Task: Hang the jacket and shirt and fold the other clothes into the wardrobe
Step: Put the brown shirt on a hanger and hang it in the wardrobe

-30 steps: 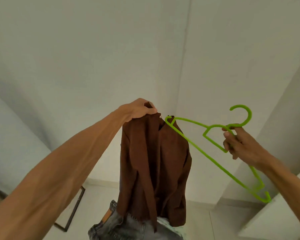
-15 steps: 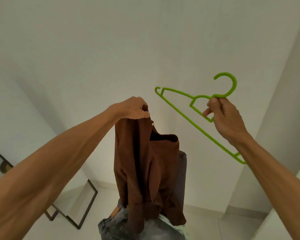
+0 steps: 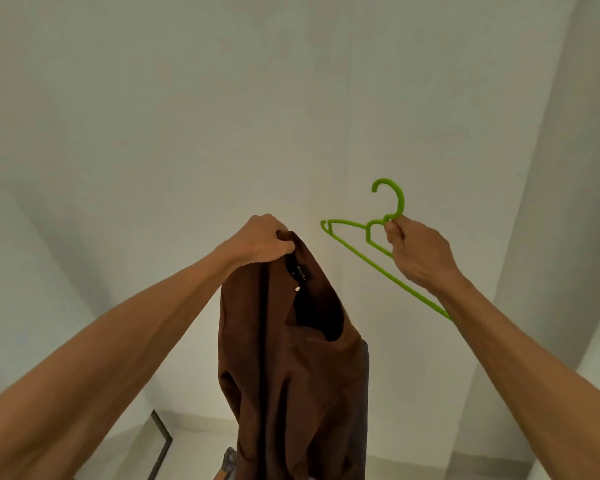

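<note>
Hands are raised apart against a pale wall [image 3: 153, 116]. Left hand [image 3: 264, 242] grips the collar edge of a brown jacket [image 3: 291, 368], which hangs straight down from it with the dark lining showing at the neck. Right hand [image 3: 418, 252] pinches a green hanger [image 3: 352, 245] just below its hook, tilted, near the jacket but apart from it. A dark frame [image 3: 161, 445] leans low on the left.

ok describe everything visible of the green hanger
The green hanger is thin, bright green, plastic-looking, with a curled hook on top, a small loop under it and a notched left tip. It is in the air, sloping down to the right, clear of the brown jacket. The right hand pinches its neck.
</note>
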